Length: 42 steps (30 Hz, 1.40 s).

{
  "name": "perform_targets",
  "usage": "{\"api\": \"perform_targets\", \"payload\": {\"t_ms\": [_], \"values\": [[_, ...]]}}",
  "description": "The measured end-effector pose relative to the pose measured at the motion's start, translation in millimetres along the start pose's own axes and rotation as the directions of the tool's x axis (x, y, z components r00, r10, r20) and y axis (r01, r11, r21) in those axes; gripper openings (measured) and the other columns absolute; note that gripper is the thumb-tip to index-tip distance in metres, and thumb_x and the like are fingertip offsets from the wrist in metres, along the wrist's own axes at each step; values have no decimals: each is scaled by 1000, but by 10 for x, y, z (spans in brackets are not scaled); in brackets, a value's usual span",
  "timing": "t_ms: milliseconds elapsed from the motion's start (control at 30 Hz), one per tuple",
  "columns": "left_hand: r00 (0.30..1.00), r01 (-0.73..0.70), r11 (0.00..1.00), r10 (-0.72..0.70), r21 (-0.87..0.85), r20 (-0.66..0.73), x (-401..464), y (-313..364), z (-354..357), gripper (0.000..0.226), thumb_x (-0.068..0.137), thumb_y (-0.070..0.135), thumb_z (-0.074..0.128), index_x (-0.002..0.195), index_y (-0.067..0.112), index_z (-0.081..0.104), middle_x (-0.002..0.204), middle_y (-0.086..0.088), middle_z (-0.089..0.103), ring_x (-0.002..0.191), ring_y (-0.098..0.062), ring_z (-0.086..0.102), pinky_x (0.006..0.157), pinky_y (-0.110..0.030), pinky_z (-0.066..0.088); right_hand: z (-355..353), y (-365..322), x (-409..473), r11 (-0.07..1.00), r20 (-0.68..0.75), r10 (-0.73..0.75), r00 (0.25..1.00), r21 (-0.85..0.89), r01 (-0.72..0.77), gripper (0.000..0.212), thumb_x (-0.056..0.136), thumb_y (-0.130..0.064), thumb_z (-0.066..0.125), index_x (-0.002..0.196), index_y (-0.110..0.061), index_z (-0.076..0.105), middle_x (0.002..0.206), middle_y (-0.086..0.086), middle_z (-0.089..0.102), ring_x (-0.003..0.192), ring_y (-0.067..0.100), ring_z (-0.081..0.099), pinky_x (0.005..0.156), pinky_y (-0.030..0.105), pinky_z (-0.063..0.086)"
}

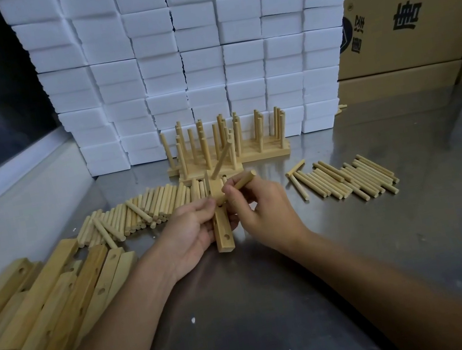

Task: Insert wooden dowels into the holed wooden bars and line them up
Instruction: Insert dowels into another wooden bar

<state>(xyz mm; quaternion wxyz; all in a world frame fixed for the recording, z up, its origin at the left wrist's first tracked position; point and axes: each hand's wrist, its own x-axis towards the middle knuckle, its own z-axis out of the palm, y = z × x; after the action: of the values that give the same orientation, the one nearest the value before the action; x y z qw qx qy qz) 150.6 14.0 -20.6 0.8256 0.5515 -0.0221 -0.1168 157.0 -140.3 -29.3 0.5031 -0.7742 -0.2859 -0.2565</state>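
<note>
My left hand (191, 237) grips a holed wooden bar (223, 234) at its middle, the bar pointing away from me. One dowel (222, 159) stands slanted in the bar's far end. My right hand (263, 209) pinches a second dowel (240, 184) with its lower tip at the bar beside my left fingers. Finished bars with upright dowels (227, 144) stand in rows behind. Loose dowels lie in a left pile (138, 214) and a right pile (348, 180). Bare holed bars (48, 299) lie stacked at the left.
A wall of white foam blocks (187, 59) rises behind the finished bars. Cardboard boxes (409, 4) stand at the back right. The work surface is a shiny metal table (389, 239), with a dark window and its sill along the left.
</note>
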Motion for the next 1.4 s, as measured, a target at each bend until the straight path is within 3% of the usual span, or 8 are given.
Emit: {"api": "perform_targets", "payload": {"t_ms": [233, 533, 700, 1033, 1200, 1300, 1400], "values": [[998, -5, 1000, 6, 23, -63, -7, -9, 36, 29, 103, 6, 42, 119, -3, 64, 109, -25, 69, 86, -24, 72, 71, -31, 60, -46, 16, 13, 1000, 21, 18, 1000, -11, -18, 16, 99, -16, 58, 91, -8, 69, 72, 0, 71, 67, 7, 70, 67, 34, 59], [993, -16, 998, 23, 62, -117, -10, -29, 59, 28, 102, 5, 43, 116, -3, 66, 91, -18, 72, 73, -21, 71, 64, -29, 58, -39, -17, 35, 999, 32, 20, 999, -51, -18, 18, 99, -15, 57, 91, -3, 68, 71, 4, 69, 65, 12, 68, 65, 39, 57], [989, -34, 998, 40, 46, -141, -17, -25, 58, 28, 103, 6, 42, 115, -2, 67, 111, -26, 70, 89, -28, 70, 74, -35, 59, -24, -12, 49, 999, 32, 8, 999, -35, -6, 15, 100, -14, 57, 92, -6, 67, 71, 4, 71, 65, 13, 70, 66, 40, 59], [993, -27, 1000, 27, 6, -112, -32, -2, 69, 29, 102, 4, 42, 115, -2, 67, 96, -17, 74, 77, -20, 73, 65, -28, 58, -19, -6, 61, 999, 25, 41, 999, -6, -40, 15, 100, -20, 57, 94, -9, 66, 71, 0, 70, 67, 8, 69, 66, 33, 59], [998, 18, 998, -22, -63, -64, -43, 27, 86, 36, 103, 2, 35, 117, 5, 68, 107, -15, 75, 90, -19, 75, 64, -27, 59, -38, -30, 92, 995, 120, 97, 988, 2, -98, 8, 96, -22, 64, 92, -16, 68, 77, 0, 72, 69, 8, 71, 68, 32, 61], [998, 36, 995, -41, -91, -50, -37, 46, 86, 38, 103, 1, 33, 115, 6, 69, 106, -15, 75, 87, -19, 75, 64, -28, 59, -52, -47, 134, 990, 151, 138, 979, 19, -143, 8, 97, -21, 64, 93, -16, 68, 76, 1, 72, 68, 7, 71, 67, 26, 60], [998, 43, 994, -48, -98, -47, -29, 59, 80, 37, 103, 0, 33, 116, 6, 67, 97, -15, 76, 79, -19, 75, 62, -28, 59, -74, -65, 192, 989, 204, 121, 972, -105, -101, 13, 98, -23, 61, 95, -13, 68, 77, -1, 70, 70, 6, 69, 68, 24, 58]]}}
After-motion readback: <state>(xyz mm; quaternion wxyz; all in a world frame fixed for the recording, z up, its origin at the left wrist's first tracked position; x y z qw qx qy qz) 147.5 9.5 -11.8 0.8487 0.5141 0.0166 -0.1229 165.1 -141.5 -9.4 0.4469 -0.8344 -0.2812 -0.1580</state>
